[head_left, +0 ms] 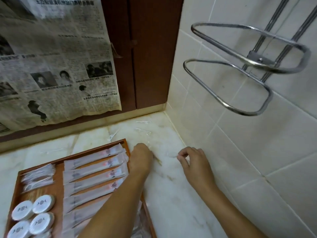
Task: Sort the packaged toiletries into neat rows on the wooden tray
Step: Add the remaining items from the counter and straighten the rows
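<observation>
The wooden tray (pixel 126 143) lies at the lower left of the marble counter. Several long white sachets (pixel 96 176) lie in a row across it, small clear packets (pixel 38 176) are stacked at its left, and several round white tins (pixel 42 204) sit at its near left. Clear plastic packets (pixel 143 132) lie loose on the counter beyond the tray's right corner. My left hand (pixel 141 160) rests just right of the tray with its fingers curled down onto a clear packet. My right hand (pixel 193 159) pinches the other end of a thin clear packet (pixel 171 155).
A tiled wall (pixel 240 134) closes off the right side. A chrome double-ring holder (pixel 248 66) juts from it above the counter. A brown cabinet (pixel 149 57) and a hanging newspaper (pixel 51 66) stand at the back.
</observation>
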A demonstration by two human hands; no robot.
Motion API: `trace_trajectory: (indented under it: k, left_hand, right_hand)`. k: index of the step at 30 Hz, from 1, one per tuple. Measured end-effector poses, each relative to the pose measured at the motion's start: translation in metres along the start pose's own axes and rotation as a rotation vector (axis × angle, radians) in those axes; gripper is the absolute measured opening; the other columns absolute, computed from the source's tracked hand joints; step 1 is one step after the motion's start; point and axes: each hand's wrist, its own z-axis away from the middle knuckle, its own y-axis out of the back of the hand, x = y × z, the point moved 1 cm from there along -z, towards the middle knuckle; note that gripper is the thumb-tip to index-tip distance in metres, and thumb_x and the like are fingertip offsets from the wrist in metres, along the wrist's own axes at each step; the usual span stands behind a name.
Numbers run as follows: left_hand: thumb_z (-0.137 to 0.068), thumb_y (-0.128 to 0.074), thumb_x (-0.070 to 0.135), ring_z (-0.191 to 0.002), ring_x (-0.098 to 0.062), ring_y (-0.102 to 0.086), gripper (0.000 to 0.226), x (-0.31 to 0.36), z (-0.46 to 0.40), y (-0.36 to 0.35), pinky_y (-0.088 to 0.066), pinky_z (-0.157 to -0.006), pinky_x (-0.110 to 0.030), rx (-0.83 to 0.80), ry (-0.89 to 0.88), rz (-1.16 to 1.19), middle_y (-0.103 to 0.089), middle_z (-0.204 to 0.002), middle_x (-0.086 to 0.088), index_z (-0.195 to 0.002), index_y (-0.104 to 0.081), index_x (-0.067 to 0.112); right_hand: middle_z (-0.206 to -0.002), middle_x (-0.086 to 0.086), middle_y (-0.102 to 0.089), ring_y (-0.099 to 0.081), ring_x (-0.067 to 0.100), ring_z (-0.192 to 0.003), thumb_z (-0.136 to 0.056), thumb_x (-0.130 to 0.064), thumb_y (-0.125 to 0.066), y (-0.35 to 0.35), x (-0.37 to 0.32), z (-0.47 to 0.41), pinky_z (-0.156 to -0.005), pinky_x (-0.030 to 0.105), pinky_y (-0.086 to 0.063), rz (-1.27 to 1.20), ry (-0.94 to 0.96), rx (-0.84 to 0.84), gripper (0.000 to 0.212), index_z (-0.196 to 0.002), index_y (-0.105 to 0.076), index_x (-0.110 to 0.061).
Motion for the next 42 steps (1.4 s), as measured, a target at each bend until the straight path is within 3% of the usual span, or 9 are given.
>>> trace_trajectory:
  k: [5,10,14,19,24,31,36,39,42]
  left_hand:
    - [-0.092,-0.050,0.013,-0.094,-0.029,-0.065,0.017,-0.003,-0.003,-0.001,-0.054,-0.081,-0.036,-0.014,0.012,0.051,-0.066,-0.104,-0.010,-0.102,-0.063,0.009]
    - [-0.083,-0.058,0.018,-0.068,-0.027,-0.061,0.016,-0.007,0.001,0.022,-0.040,-0.053,-0.027,-0.030,0.007,0.234,-0.058,-0.067,-0.010,-0.071,-0.060,0.007]
    - [-0.089,-0.052,0.022,-0.072,-0.020,-0.058,0.014,-0.018,0.009,0.055,-0.040,-0.058,-0.029,0.094,-0.029,0.310,-0.061,-0.076,-0.004,-0.084,-0.058,0.011]
    - [-0.098,-0.046,0.032,-0.065,-0.016,-0.060,0.016,-0.045,0.009,0.077,-0.045,-0.055,-0.033,0.187,-0.065,0.349,-0.063,-0.075,0.001,-0.084,-0.044,0.026]
    - [-0.100,-0.040,0.028,-0.060,-0.014,-0.061,0.013,-0.076,0.011,0.086,-0.050,-0.052,-0.035,0.181,-0.064,0.360,-0.068,-0.076,0.002,-0.088,-0.038,0.031]
    - [-0.104,-0.035,0.034,-0.063,-0.011,-0.058,0.025,-0.093,0.000,0.108,-0.046,-0.055,-0.034,0.246,-0.147,0.250,-0.064,-0.071,0.004,-0.083,-0.047,0.027]
    - [-0.104,-0.034,0.026,-0.061,-0.022,-0.050,0.020,-0.095,-0.035,0.123,-0.030,-0.050,-0.036,0.214,-0.202,0.074,-0.053,-0.067,-0.002,-0.088,-0.040,0.017]
    - [-0.103,-0.035,0.025,-0.071,-0.033,-0.053,0.020,-0.093,-0.055,0.129,-0.031,-0.057,-0.038,0.157,-0.289,-0.088,-0.058,-0.077,-0.009,-0.087,-0.040,0.014]
    - [-0.093,-0.044,0.019,-0.089,-0.036,-0.058,0.004,-0.092,-0.073,0.134,-0.032,-0.067,-0.037,0.103,-0.414,-0.279,-0.066,-0.100,-0.010,-0.096,-0.045,0.017]
  right_hand:
    - [-0.076,-0.009,-0.062,-0.059,0.007,-0.073,-0.096,-0.018,-0.057,-0.019,-0.022,-0.035,-0.066,0.033,-0.051,-0.131,-0.007,-0.035,0.010,-0.088,-0.055,-0.024]
    - [-0.081,-0.008,-0.061,-0.059,0.013,-0.073,-0.101,-0.018,-0.043,-0.044,-0.044,-0.077,-0.067,0.035,-0.049,-0.154,-0.026,-0.089,0.009,-0.098,-0.047,-0.025]
    - [-0.079,0.000,-0.057,-0.055,0.020,-0.066,-0.101,-0.015,-0.031,-0.073,-0.060,-0.107,-0.058,0.037,-0.044,-0.060,-0.080,-0.189,0.015,-0.104,-0.042,-0.025]
    - [-0.111,0.008,-0.065,-0.061,0.032,-0.097,-0.097,-0.019,-0.040,-0.110,-0.066,-0.130,-0.084,0.039,-0.049,0.121,-0.035,-0.248,0.025,-0.120,-0.046,-0.015]
    - [-0.116,0.007,-0.062,-0.060,0.027,-0.106,-0.095,-0.031,-0.054,-0.140,-0.054,-0.147,-0.094,0.036,-0.045,0.308,0.064,-0.245,0.033,-0.124,-0.053,-0.014]
    - [-0.116,0.004,-0.059,-0.052,0.023,-0.107,-0.099,-0.028,-0.045,-0.162,-0.042,-0.152,-0.089,0.034,-0.042,0.389,0.110,-0.161,0.027,-0.119,-0.057,-0.015]
    - [-0.109,0.008,-0.059,-0.054,0.025,-0.099,-0.102,-0.017,-0.039,-0.175,-0.052,-0.147,-0.083,0.037,-0.047,0.050,0.001,-0.022,0.024,-0.118,-0.054,-0.009]
    - [-0.095,0.011,-0.063,-0.057,0.026,-0.081,-0.103,-0.018,-0.033,-0.184,-0.058,-0.152,-0.064,0.033,-0.043,-0.135,-0.165,0.035,0.020,-0.114,-0.048,-0.010]
    - [-0.083,0.010,-0.063,-0.057,0.028,-0.075,-0.101,-0.020,-0.035,-0.193,-0.058,-0.150,-0.057,0.033,-0.041,-0.122,-0.184,0.147,0.017,-0.109,-0.048,-0.012]
